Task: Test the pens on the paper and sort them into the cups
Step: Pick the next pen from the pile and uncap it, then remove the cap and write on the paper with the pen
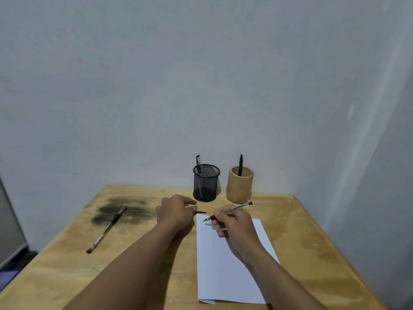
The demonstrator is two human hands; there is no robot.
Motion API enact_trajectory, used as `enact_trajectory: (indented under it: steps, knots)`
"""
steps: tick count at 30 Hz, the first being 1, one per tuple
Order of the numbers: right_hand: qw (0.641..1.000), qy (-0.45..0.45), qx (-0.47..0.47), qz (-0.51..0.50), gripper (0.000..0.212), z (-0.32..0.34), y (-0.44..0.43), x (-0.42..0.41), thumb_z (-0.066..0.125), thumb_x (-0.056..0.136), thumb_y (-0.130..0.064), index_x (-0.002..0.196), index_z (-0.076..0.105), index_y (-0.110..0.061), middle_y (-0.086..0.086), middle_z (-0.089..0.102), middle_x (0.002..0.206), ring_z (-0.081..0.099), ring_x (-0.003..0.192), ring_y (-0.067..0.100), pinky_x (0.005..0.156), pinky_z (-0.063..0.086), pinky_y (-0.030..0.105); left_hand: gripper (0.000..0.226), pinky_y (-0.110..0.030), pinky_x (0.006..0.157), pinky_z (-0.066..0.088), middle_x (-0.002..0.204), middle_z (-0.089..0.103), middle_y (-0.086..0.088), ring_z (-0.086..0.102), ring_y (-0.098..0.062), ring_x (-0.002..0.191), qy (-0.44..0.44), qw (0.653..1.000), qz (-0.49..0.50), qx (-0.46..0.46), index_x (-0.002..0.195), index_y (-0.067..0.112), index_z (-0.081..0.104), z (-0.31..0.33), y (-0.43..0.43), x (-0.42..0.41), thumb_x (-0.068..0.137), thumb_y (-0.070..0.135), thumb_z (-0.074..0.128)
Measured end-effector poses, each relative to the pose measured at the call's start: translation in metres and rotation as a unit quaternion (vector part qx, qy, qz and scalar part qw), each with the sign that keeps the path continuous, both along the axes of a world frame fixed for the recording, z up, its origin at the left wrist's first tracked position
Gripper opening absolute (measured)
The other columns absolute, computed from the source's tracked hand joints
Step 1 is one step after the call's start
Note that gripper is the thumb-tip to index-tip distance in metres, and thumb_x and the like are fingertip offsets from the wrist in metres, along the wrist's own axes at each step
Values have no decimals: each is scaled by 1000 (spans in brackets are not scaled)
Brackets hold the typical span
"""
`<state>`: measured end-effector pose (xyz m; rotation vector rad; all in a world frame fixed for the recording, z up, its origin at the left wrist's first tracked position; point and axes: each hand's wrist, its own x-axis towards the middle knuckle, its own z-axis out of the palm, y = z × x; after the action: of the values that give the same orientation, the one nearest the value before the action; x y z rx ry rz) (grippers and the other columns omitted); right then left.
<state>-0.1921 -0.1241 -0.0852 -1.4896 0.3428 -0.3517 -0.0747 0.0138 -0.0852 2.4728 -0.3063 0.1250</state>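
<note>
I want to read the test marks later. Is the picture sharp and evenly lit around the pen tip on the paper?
Head view: dim, soft light, no glare; the paper looks bluish; the marks near the pen in the right hand are faint and too blurred to read; wide-angle bending curves the wall edge at right.

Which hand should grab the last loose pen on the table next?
Left. The left hand is nearer the loose pen, which lies to its left on the table. The right hand is busy with a pen over the paper.
</note>
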Motion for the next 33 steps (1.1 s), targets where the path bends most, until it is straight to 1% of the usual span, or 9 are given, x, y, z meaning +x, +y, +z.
enact_trajectory:
  steps: [4,7,10,15,17,21,25,29,33]
  knots:
    - [1000,0,-29,11,18,0,1,-1,62,99,-12,92,71,3,13,70,71,62,66,20,54,46,26,25,-43,99,41,117,71,5,51,-23,118,-51,997,-26,-49,107,36,74,5,17,-26,93,39,53]
    - [994,-6,-110,10,18,-1,5,-4,63,98,-18,89,74,-7,7,73,73,64,67,14,57,48,27,38,-41,103,35,127,63,15,46,-16,119,-132,986,-85,59,118,39,67,-2,39,-61,90,52,44]
    - [982,-17,-188,-13,13,2,9,-7,65,94,-18,84,74,-17,0,74,76,68,74,11,63,52,25,54,-42,112,25,143,51,11,37,-15,134,-113,975,-139,132,135,44,54,-11,53,-74,87,66,42]
    - [975,3,-224,-12,9,2,16,-9,67,89,-17,81,70,-16,3,73,75,70,77,17,71,57,37,52,-52,118,18,150,45,5,31,-17,143,-74,975,-166,124,139,47,49,-22,56,-75,89,62,43]
    - [972,21,-235,-18,8,-3,16,-11,69,88,-20,82,67,-15,4,73,74,71,75,18,70,58,39,52,-54,118,15,152,42,3,28,-17,145,-67,974,-169,132,141,48,46,-25,56,-76,91,60,40]
    - [966,48,-253,-38,18,-10,17,-14,68,91,-29,85,68,-13,2,74,74,71,68,12,59,53,23,54,-55,120,8,155,37,3,21,-18,147,-71,970,-173,153,145,48,38,-27,55,-78,92,60,35]
    - [958,61,-278,-34,19,-11,18,-14,69,90,-29,80,66,-13,-2,70,68,68,62,6,54,47,17,63,-55,120,6,157,32,3,17,-20,149,-68,965,-178,179,148,50,31,-27,57,-79,88,69,30]
    - [956,61,-286,-23,18,-11,18,-15,69,89,-31,82,66,-15,0,72,72,70,69,13,63,57,33,64,-55,120,6,158,31,3,16,-20,149,-73,963,-179,191,148,50,29,-28,56,-79,87,70,27]
    - [949,71,-305,-29,18,-11,19,-16,69,91,-32,84,66,-16,-2,71,74,69,71,13,62,56,31,64,-56,120,6,158,31,4,16,-20,149,-76,962,-179,190,148,50,28,-29,56,-78,87,70,27]
